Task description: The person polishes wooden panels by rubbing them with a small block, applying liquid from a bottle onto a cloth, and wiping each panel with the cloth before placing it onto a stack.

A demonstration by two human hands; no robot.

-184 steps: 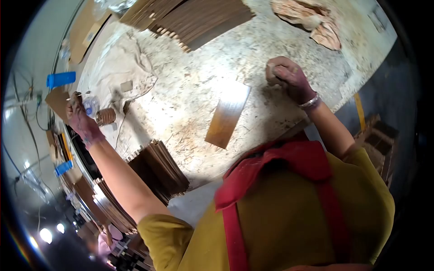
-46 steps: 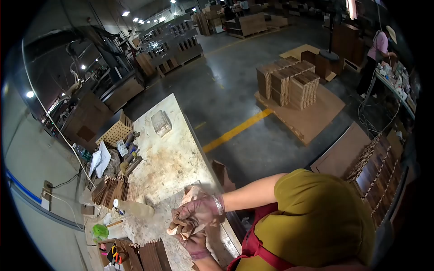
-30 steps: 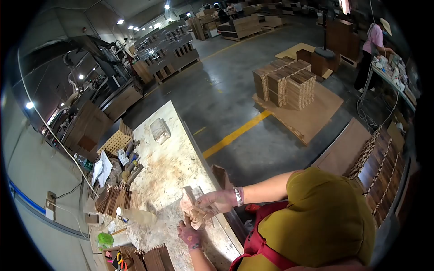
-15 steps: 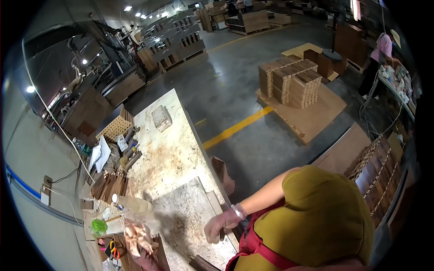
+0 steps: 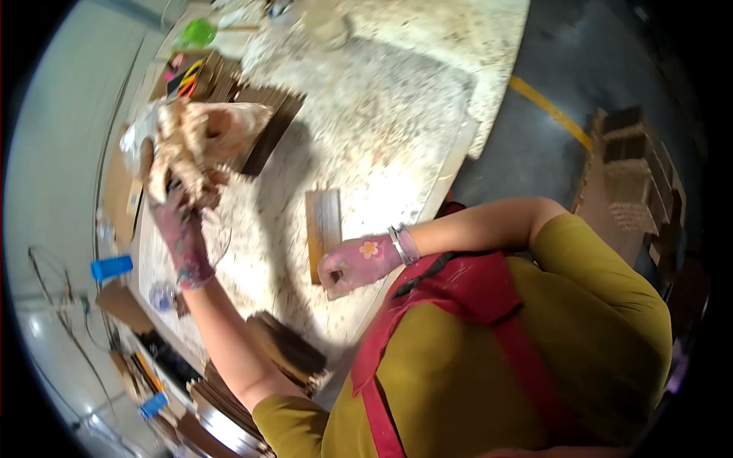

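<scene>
My left hand [image 5: 183, 233], in a purple patterned glove, is closed around a crumpled cream-and-brown rag [image 5: 183, 141], raised over the left side of the bench. My right hand [image 5: 366, 263], gloved in purple with a flower print, is curled into a fist near the bench's front edge. It overlaps the near end of a short wooden strip [image 5: 324, 221] lying on the worktop; whatever is inside the fist is hidden. Beyond the rag, a stack of dark wooden strips [image 5: 271, 126] is partly covered by it.
The stained white bench [image 5: 382, 114] carries a cloudy bottle [image 5: 326, 24], a green crumpled bag [image 5: 198, 32] and yellow-handled scissors [image 5: 191, 76] at the far left. More dark wooden pieces [image 5: 286, 347] are stacked by my left forearm. Bundled boards [image 5: 630, 172] stand on the floor at right.
My view has swung down and left toward the bench. The rag in my left hand now shows in full, and the wooden strip beside my right hand has come into view.
</scene>
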